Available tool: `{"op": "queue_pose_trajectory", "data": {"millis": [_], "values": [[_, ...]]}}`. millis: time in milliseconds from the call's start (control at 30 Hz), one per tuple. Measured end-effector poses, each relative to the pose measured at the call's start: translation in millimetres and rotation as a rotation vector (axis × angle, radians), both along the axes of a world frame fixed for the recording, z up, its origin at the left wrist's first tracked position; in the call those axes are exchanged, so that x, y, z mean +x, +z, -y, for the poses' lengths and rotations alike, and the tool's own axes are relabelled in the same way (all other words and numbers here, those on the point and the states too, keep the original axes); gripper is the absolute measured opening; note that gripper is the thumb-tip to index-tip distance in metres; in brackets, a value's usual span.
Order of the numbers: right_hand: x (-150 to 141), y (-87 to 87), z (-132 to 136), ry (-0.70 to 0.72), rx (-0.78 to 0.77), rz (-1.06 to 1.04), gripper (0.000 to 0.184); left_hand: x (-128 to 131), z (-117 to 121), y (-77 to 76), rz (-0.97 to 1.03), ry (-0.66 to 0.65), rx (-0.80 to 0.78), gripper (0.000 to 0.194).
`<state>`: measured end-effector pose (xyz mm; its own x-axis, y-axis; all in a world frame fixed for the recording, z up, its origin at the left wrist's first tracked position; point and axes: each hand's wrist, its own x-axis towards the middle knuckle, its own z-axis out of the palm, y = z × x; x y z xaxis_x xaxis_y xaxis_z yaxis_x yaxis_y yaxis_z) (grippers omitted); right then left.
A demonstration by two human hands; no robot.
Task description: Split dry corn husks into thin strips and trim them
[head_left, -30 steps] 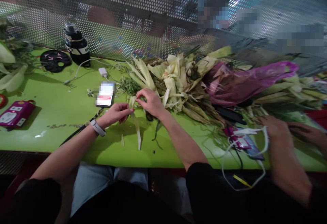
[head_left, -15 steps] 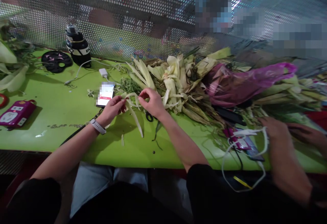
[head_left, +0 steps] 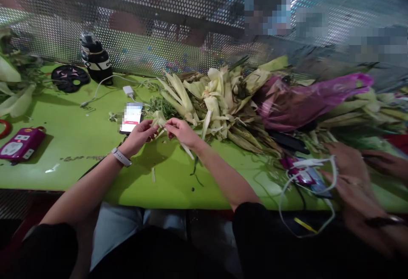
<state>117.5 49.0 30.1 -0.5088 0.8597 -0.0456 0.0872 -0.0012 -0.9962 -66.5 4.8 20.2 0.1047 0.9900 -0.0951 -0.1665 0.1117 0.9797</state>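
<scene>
Between my hands is a pale strip of corn husk [head_left: 159,118], looped or folded at its top. My left hand [head_left: 140,136] pinches it from the left, close to a lit phone [head_left: 131,116] lying on the table. My right hand [head_left: 181,132] has its fingertips closed on the husk from the other side. A thin husk strip [head_left: 187,150] hangs below my right hand. Behind my hands lies a big heap of corn husks [head_left: 216,100], with thin green stalks [head_left: 159,105] at its left end. A small husk scrap [head_left: 153,174] rests in front of me.
A pink plastic bag [head_left: 287,105] sits on the heap's right side. At far right are a co-worker's hands [head_left: 347,164] beside white cables [head_left: 306,164]. A dark bottle [head_left: 95,60], a black palette-like holder [head_left: 70,78] and a purple power strip [head_left: 23,144] stand left on the green table [head_left: 79,130].
My right hand has moved left and slightly down, closer to my left hand. The long dangling husk strip is now gathered into a loop between my fingers. The co-worker's hands have shifted.
</scene>
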Motion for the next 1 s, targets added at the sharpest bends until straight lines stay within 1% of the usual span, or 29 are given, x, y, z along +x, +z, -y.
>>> {"op": "queue_pose_trajectory", "data": {"millis": [100,267,367,500,600,700,767,833,900,1000], "values": [[1,-0.1,-2,-0.042,-0.018,0.004,0.023,0,0,-0.5,-0.047,0.011,-0.011,0.029],[-1,1.0,2,-0.008,-0.021,0.050,0.022,-1,0,-2.3,-0.069,-0.011,0.056,0.029],[-2,2.3,3,-0.025,0.000,0.029,0.026,-1,1,0.4,-0.059,0.001,0.100,0.030],[-1,1.8,3,-0.025,0.029,0.016,0.033,0,1,2.5,-0.054,-0.024,0.093,0.033],[0,0.5,3,-0.006,0.028,0.016,0.036,0,0,1.2,-0.058,-0.038,0.093,0.030],[1,0.2,2,-0.007,0.004,-0.013,0.036,0,0,2.0,-0.118,0.014,0.099,0.027],[2,0.7,2,-0.009,0.033,-0.020,0.034,-2,0,4.6,-0.185,0.042,0.094,0.025],[2,1.3,1,-0.011,0.093,-0.008,0.031,-5,1,7.5,-0.207,0.000,0.065,0.024],[3,1.9,1,-0.017,0.136,0.015,0.031,-7,1,9.5,-0.181,-0.069,0.029,0.023],[4,1.8,1,-0.015,0.133,0.035,0.034,-8,0,10.2,-0.123,-0.098,0.009,0.022]]}}
